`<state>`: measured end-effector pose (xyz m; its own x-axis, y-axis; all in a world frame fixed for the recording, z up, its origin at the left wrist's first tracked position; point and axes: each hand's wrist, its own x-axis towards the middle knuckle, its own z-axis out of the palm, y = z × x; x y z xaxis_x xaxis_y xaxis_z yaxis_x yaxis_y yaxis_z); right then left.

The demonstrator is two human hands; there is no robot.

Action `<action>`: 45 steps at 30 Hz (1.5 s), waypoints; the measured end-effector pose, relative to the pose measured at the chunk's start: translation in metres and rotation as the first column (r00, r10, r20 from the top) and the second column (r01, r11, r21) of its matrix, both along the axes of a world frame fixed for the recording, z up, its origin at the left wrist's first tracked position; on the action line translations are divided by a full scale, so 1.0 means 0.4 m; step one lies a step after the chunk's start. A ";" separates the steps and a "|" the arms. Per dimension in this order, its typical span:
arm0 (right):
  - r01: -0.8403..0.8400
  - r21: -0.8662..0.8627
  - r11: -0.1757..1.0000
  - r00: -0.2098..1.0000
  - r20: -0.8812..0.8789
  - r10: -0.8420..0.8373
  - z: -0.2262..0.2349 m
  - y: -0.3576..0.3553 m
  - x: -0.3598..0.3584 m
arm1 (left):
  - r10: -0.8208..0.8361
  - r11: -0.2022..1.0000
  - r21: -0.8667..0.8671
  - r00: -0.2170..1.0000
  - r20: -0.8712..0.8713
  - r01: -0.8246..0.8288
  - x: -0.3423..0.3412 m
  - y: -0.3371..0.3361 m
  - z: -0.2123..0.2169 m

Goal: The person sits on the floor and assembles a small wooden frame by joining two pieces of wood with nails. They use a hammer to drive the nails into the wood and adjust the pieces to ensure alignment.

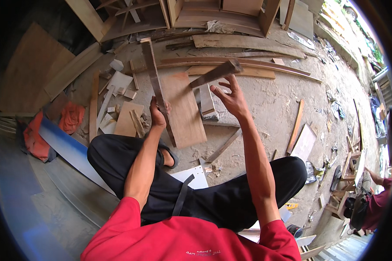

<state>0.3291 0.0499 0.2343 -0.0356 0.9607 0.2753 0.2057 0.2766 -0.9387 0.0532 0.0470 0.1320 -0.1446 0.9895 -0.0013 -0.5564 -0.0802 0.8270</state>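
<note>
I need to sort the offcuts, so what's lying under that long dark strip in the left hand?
The left hand grips the long dark strip above a flat brown board on the dirt ground. What lies beneath that board is covered.

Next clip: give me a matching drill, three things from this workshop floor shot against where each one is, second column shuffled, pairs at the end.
Things:
1. long dark strip
2. short dark stick
3. orange cloth

Places:
A. lying on the ground at the far left
B. gripped in the left hand
C. at the open fingers of the right hand

Pairs: 1-B, 2-C, 3-A
</note>
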 end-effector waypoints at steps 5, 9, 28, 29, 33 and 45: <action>-0.053 0.014 0.998 0.998 0.038 0.052 -0.004 0.026 -0.002 | 0.036 0.997 -0.059 0.995 -0.088 -0.041 0.000 0.004 -0.050; 0.041 -0.050 0.998 0.999 0.024 -0.040 0.020 0.027 -0.048 | 0.166 0.974 -0.116 0.964 -0.209 -0.193 -0.004 0.023 -0.050; -0.082 0.021 0.996 0.937 0.342 0.070 0.058 0.138 -0.163 | 0.194 0.978 0.007 0.893 -0.405 -0.209 -0.102 0.227 0.230; -0.076 0.023 0.997 0.925 0.376 0.062 0.052 0.147 -0.157 | 0.167 0.983 0.010 0.873 -0.458 -0.182 -0.102 0.225 0.247; -0.071 0.040 0.997 0.935 0.350 0.053 0.037 0.155 -0.155 | 0.129 0.991 0.094 0.867 -0.480 -0.096 -0.099 0.213 0.273; -0.126 0.015 0.992 0.840 0.534 0.098 -0.005 0.219 -0.146 | 0.076 0.997 0.015 0.838 -0.541 -0.080 -0.111 0.227 0.254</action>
